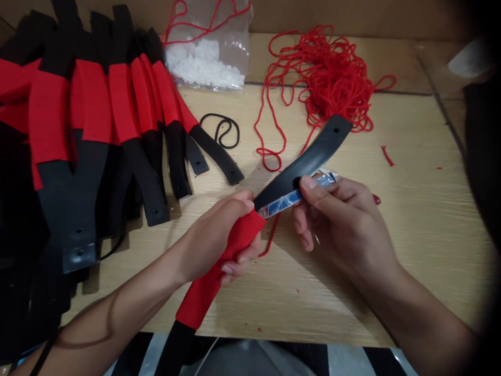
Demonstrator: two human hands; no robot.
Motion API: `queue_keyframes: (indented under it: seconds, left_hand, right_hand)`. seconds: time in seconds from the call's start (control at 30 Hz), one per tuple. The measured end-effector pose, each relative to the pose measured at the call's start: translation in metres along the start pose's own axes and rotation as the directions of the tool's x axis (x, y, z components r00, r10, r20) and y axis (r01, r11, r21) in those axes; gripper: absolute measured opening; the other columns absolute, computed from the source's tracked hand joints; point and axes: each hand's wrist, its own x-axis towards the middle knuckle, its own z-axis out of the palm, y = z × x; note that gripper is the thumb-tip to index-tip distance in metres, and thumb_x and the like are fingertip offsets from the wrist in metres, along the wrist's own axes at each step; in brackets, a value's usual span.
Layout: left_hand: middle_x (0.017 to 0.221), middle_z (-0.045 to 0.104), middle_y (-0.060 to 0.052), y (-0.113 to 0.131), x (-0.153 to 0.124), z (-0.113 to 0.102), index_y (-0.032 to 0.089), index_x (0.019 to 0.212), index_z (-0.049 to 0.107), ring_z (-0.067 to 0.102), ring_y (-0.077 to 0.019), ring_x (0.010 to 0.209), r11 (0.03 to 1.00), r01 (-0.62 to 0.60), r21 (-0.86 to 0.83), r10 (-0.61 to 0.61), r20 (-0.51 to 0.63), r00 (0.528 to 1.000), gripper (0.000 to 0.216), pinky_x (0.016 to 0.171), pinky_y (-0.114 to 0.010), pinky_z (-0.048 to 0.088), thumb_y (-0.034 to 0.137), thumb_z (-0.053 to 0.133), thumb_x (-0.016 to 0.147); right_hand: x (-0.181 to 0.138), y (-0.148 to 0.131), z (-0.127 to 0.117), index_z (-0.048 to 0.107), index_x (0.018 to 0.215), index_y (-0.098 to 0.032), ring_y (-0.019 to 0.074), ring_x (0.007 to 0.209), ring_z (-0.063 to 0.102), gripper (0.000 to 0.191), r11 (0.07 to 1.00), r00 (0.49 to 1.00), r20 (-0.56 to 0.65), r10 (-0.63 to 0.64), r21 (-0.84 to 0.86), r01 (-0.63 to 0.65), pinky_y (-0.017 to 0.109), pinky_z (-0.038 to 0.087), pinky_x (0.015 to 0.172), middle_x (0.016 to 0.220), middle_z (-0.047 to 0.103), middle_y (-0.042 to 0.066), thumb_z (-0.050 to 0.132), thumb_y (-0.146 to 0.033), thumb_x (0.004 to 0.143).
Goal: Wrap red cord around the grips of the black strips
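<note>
My left hand (223,235) is wrapped round the red fabric sleeve (213,279) of a curved black strap (309,156) that runs from the table's near edge up to the right. My right hand (336,219) pinches a thin shiny blue-silver tool (291,198), its tip lying against the end of the red sleeve under the black strap. A loose red cord end (272,237) hangs below the sleeve between both hands.
A pile of finished black straps with red sleeves (97,120) fans across the left. A tangle of red cord (329,73) lies at the back, beside a clear bag of white pieces (207,57). A black loop (224,130) rests on the wooden table (422,219).
</note>
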Motion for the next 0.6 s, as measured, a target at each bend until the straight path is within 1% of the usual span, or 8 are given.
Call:
queue_keyframes:
  seconds: [0.1, 0.23, 0.4, 0.53, 0.6]
  left_hand:
    - [0.044, 0.040, 0.005, 0.000, -0.001, 0.001, 0.022, 0.075, 0.037, 0.027, -0.0073, 0.029, 1.000, 0.017, 0.000, -0.017, -0.003, 1.000, 0.020, 0.028, -0.017, 0.029, 0.034, 0.030, 0.090]
    - [0.044, 0.041, 0.005, 0.000, -0.002, 0.002, 0.022, 0.077, 0.038, 0.026, -0.0072, 0.029, 1.000, 0.018, -0.003, -0.018, -0.031, 0.999, 0.019, 0.028, -0.017, 0.029, 0.033, 0.030, 0.090]
    - [0.044, 0.043, 0.006, -0.002, -0.001, 0.000, 0.022, 0.083, 0.040, 0.027, -0.0079, 0.028, 1.000, 0.015, -0.026, -0.015, -0.005, 1.000, 0.016, 0.027, -0.018, 0.029, 0.033, 0.031, 0.090]
    - [0.044, 0.043, 0.006, -0.002, -0.001, -0.001, 0.022, 0.086, 0.040, 0.027, -0.0081, 0.029, 1.000, -0.008, -0.019, 0.007, -0.027, 1.000, 0.016, 0.027, -0.019, 0.032, 0.034, 0.030, 0.090]
    - [0.044, 0.043, 0.007, -0.002, 0.000, -0.002, 0.023, 0.088, 0.039, 0.028, -0.0083, 0.029, 1.000, -0.016, -0.014, 0.015, -0.031, 0.999, 0.014, 0.027, -0.019, 0.032, 0.033, 0.030, 0.091]
  right_hand:
    - [-0.002, 0.000, 0.001, 0.065, 0.055, -0.013, 0.0060, 0.031, 0.053, 0.041, 1.000, 1.000, -0.001, -0.017, -0.025, 0.017, 0.013, 0.038, 0.033, 0.046, 0.061, 0.000, 0.063, -0.033, 0.091]
    - [-0.004, 0.003, 0.001, 0.064, 0.057, -0.013, 0.0056, 0.032, 0.053, 0.042, 0.998, 0.999, 0.019, -0.028, -0.060, 0.029, 0.013, 0.037, 0.033, 0.047, 0.061, 0.000, 0.061, -0.034, 0.093]
    - [-0.008, 0.007, 0.006, 0.062, 0.056, -0.013, 0.0058, 0.035, 0.053, 0.044, 0.995, 0.999, 0.009, -0.043, -0.093, 0.043, 0.014, 0.037, 0.035, 0.047, 0.059, 0.001, 0.059, -0.034, 0.094]
    - [-0.011, 0.011, 0.011, 0.061, 0.060, -0.015, 0.0070, 0.036, 0.054, 0.039, 0.998, 0.999, -0.019, -0.039, -0.043, 0.038, 0.015, 0.039, 0.037, 0.050, 0.061, 0.000, 0.060, -0.033, 0.094]
    - [-0.012, 0.013, 0.013, 0.061, 0.059, -0.016, 0.0077, 0.036, 0.054, 0.040, 0.999, 0.999, -0.028, -0.025, -0.028, 0.024, 0.016, 0.040, 0.037, 0.049, 0.061, 0.000, 0.059, -0.034, 0.094]
